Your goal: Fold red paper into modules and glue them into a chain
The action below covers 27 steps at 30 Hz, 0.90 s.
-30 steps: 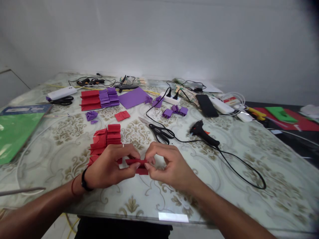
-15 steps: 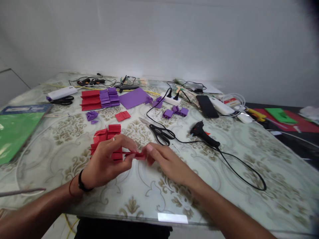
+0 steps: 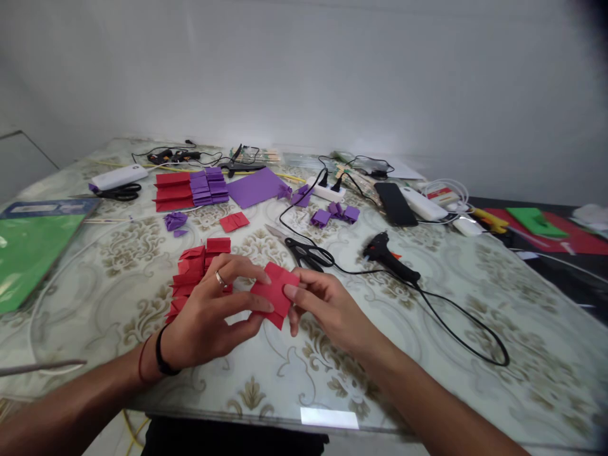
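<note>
A small folded red paper (image 3: 275,292) is held up between both hands above the table. My left hand (image 3: 216,313), with a ring and a black wristband, grips its left side with the fingertips. My right hand (image 3: 327,307) pinches its right edge, thumb on top. Rows of folded red pieces (image 3: 190,269) lie partly hidden behind my left hand. Another flat red piece (image 3: 234,221) rests farther back. Black-handled scissors (image 3: 306,252) lie just beyond the hands, and a black glue gun (image 3: 392,259) is to their right.
Red strips (image 3: 173,191) and purple folded pieces (image 3: 209,186) stand at the back left beside a purple sheet (image 3: 256,187). A power strip (image 3: 327,189) and a phone (image 3: 395,204) are farther right. A green pack (image 3: 38,253) lies at the left edge.
The red paper, seen edge-on before, is now turned with its broad face up. My left hand's fingers have spread over it, and my right hand has shifted slightly right.
</note>
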Each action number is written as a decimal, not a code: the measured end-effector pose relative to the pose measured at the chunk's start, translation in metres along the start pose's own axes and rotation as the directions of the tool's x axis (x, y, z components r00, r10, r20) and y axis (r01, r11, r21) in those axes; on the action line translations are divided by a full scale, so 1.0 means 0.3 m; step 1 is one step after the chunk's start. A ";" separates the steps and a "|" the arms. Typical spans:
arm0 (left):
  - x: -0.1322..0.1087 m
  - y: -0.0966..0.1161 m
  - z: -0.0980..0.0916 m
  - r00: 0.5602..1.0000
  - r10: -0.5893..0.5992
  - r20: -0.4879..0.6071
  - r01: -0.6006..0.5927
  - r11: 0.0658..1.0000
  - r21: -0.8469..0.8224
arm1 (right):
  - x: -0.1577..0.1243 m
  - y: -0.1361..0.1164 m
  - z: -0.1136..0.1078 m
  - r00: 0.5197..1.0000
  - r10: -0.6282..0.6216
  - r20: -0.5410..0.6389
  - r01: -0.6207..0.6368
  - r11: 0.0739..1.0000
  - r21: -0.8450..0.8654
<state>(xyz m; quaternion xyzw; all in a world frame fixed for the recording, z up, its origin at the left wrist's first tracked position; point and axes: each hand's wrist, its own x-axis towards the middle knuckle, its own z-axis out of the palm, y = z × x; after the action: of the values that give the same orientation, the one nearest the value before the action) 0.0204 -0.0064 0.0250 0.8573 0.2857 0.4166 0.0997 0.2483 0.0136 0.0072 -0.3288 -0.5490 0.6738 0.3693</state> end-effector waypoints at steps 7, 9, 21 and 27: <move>-0.007 0.000 -0.020 0.950 -0.304 0.064 0.309 0.896 -0.318 | -0.003 -0.013 0.007 0.993 -0.088 -0.081 0.061 0.957 -0.284; -0.006 -0.015 -0.008 0.907 -0.417 0.058 0.412 0.854 -0.319 | -0.005 -0.012 0.012 0.987 -0.144 -0.065 0.108 0.918 -0.383; 0.006 -0.012 0.017 0.856 -0.421 0.299 0.507 0.794 -0.334 | -0.016 -0.021 0.035 0.938 -0.345 0.032 0.301 0.765 -0.570; -0.002 -0.006 0.033 0.871 -0.382 0.309 0.472 0.825 -0.311 | -0.021 -0.012 0.044 0.932 -0.359 0.061 0.331 0.765 -0.552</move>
<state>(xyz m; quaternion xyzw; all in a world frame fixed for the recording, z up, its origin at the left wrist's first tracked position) 0.0270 -0.0045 0.0177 0.7782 0.3721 0.3269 0.3863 0.2408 0.0020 0.0134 -0.3310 -0.7620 0.3985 0.3886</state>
